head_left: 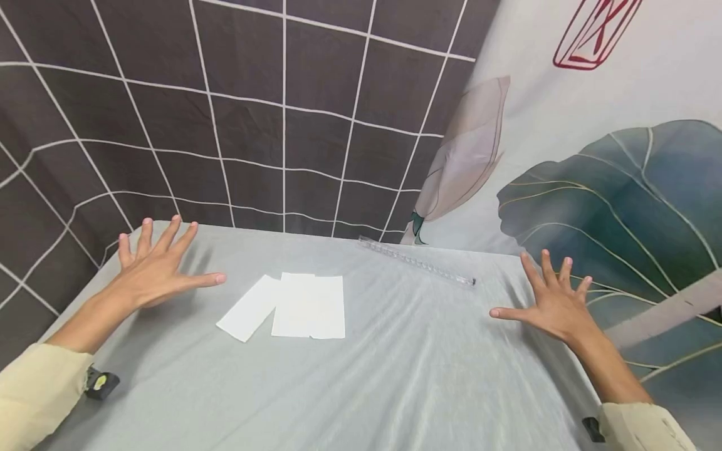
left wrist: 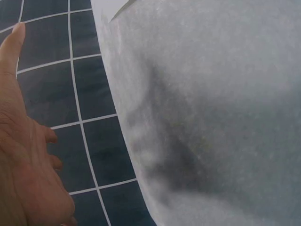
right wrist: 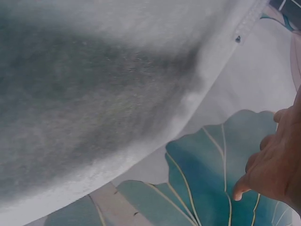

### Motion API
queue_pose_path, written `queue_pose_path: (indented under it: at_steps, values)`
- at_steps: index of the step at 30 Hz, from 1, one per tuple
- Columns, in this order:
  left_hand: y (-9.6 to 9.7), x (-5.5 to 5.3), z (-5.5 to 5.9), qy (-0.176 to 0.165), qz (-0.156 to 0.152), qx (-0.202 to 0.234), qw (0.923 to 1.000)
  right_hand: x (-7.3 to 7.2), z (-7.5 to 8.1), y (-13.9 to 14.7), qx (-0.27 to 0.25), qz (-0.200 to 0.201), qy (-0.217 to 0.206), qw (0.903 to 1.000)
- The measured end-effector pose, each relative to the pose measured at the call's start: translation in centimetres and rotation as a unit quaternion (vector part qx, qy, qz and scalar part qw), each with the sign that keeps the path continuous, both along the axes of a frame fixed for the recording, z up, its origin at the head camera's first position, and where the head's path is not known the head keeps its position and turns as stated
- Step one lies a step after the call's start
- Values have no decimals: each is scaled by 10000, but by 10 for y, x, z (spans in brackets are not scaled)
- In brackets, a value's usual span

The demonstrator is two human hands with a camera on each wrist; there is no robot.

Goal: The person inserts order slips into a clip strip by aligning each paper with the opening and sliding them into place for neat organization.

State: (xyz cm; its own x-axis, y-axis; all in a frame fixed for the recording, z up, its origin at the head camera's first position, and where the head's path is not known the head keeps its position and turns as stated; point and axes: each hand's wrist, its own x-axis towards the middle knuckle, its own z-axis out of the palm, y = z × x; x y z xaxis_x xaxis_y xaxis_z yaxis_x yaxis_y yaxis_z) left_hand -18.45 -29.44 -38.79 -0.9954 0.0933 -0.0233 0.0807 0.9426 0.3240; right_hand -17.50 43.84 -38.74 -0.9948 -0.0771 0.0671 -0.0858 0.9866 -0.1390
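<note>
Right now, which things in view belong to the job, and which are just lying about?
Likely the job, judging by nearness, since nothing is held:
papers, closest to the left grip
clear rod, closest to the right grip

Likely just surroundings:
grey cloth, under both
checked hanging, behind
leaf-print hanging, to the right

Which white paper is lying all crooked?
The leftmost white paper, nearest the left hand. It slants, its far end leaning right, while the white papers to its right lie nearly straight.
</note>
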Motion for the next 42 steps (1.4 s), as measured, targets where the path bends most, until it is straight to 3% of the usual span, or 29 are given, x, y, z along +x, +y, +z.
queue_pose_path:
  at_steps: [15, 24, 42]
  values:
    - [-5, 4, -6, 138, 63, -8, 9999, -8, 2, -7, 103, 73, -119, 9998]
    - [-7, 9, -6, -92, 90, -33, 9999, -12, 1, -13, 105, 156, -117, 9998]
    - [11, 15, -17, -128, 94, 158, 9997, -27, -1, -28, -70, 352, -307, 9989]
